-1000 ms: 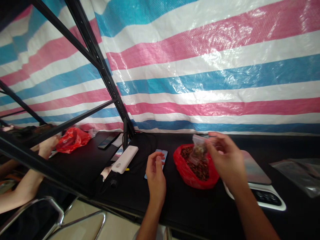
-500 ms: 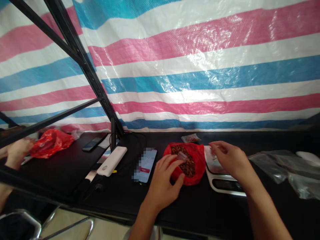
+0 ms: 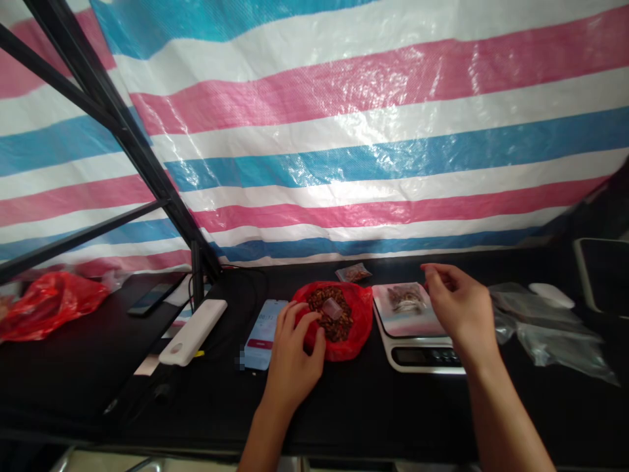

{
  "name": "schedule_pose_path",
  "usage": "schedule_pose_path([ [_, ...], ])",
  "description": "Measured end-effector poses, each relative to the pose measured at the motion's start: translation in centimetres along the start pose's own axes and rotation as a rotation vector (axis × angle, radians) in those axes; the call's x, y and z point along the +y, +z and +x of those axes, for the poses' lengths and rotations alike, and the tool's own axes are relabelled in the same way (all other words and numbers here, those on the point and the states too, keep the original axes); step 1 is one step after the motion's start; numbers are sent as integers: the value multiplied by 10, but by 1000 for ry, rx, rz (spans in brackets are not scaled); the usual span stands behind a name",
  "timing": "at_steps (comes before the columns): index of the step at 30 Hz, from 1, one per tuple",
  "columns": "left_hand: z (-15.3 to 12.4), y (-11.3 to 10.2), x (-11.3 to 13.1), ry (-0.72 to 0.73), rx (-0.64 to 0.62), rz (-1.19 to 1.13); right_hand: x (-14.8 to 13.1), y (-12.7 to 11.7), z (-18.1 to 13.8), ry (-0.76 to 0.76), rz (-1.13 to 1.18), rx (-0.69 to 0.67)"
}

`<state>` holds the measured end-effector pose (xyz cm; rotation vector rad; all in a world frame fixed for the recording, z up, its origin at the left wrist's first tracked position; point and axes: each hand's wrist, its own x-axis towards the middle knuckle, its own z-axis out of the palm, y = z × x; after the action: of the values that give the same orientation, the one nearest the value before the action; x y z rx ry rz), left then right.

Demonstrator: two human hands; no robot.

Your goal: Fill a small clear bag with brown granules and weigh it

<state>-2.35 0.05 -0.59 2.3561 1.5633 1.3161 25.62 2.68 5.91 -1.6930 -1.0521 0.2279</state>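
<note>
A red plastic bag [image 3: 361, 322] lies open on the black table, its rim rolled back around small brown dried pieces [image 3: 339, 328]. On those pieces rests a small clear plastic cup [image 3: 333, 309]. My left hand [image 3: 296, 354] is at the bag's left rim, fingers bent and apart, holding nothing. To the right stands a white kitchen scale [image 3: 393, 347], with a small clear bag of brown pieces [image 3: 407, 298] lying on its plate. Over the plate's right side hangs my right hand [image 3: 462, 308], thumb and fingers pinched together. Whatever may be between them is hidden.
Another small filled bag [image 3: 354, 272] lies behind the red bag. A phone [image 3: 263, 334] and a white oblong device [image 3: 194, 332] sit to the left, beside a black metal post [image 3: 196, 269]. Flat clear bags [image 3: 550, 334] and a white object [image 3: 553, 295] lie at the right.
My left hand has drawn back from the cup to the red bag's rim. My right hand has moved away from the small bag, uncovering it on the scale. The view has shifted right.
</note>
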Motion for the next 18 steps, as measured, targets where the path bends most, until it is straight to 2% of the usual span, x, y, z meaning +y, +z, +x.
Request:
schedule_pose_path([
  [3, 0, -3, 3, 2, 55, -3, 3, -2, 2, -25, -21, -51],
  [8, 1, -7, 6, -4, 82, -37, 12, -2, 4, -43, -194, -79],
  [16, -2, -6, 3, -1, 102, -48, 36, 6, 5, -275, -277, -164],
  [18, 2, -7, 10, 20, 135, -36, 41, 12, 5, -311, -294, -208],
])
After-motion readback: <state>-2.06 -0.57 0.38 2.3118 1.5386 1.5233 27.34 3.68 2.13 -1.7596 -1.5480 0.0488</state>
